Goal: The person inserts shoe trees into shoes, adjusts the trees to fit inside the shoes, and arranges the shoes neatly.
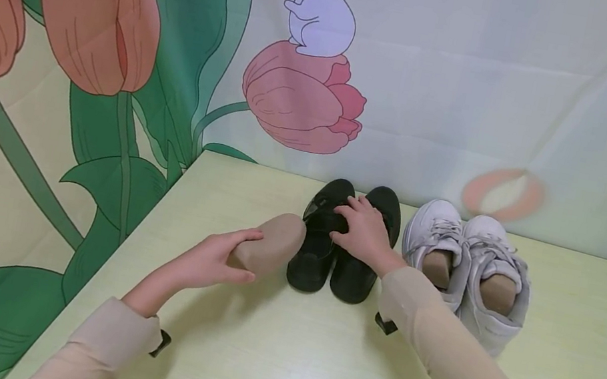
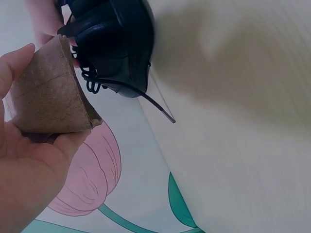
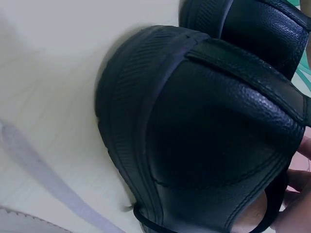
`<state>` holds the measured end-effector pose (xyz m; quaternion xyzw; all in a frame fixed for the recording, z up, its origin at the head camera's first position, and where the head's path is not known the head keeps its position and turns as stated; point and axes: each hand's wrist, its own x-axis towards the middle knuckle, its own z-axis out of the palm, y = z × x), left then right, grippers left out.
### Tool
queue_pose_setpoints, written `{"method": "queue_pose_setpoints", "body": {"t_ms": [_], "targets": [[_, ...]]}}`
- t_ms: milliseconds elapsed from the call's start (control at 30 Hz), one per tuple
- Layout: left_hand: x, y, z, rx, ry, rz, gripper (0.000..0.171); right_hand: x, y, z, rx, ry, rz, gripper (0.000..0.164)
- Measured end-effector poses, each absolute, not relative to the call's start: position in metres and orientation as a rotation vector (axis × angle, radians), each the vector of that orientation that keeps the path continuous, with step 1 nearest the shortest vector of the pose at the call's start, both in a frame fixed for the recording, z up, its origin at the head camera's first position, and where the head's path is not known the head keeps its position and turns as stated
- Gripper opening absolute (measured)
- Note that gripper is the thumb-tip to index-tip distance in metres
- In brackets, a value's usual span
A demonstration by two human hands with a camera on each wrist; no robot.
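Observation:
My left hand grips a brown, rounded shoe form, thumb and fingers on its sides, just left of a pair of black lace-up shoes. In the left wrist view the blunt end of the shoe form shows. The black shoes stand side by side, toes toward the wall. My right hand reaches over the right black shoe, its fingertips and thumb at the lace area of the left black shoe. In the left wrist view a fingertip shows behind loose laces; the exact grip is partly hidden.
Right of the black shoes stands a pair of white lace-up sneakers, left one and right one, each with a brown form inside. The pale table meets a printed cloth backdrop behind the shoes.

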<state>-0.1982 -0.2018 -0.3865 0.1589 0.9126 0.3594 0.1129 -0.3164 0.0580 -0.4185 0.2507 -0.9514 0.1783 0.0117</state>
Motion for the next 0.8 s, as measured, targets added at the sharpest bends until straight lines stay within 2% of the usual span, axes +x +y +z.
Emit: {"method": "queue_pose_setpoints", "body": {"t_ms": [800], "targets": [[-0.206,-0.186,-0.375,0.495,2.647,1.015,0.069,-0.315,0.049,-0.419,0.700,-3.027,0.378,0.044]]}}
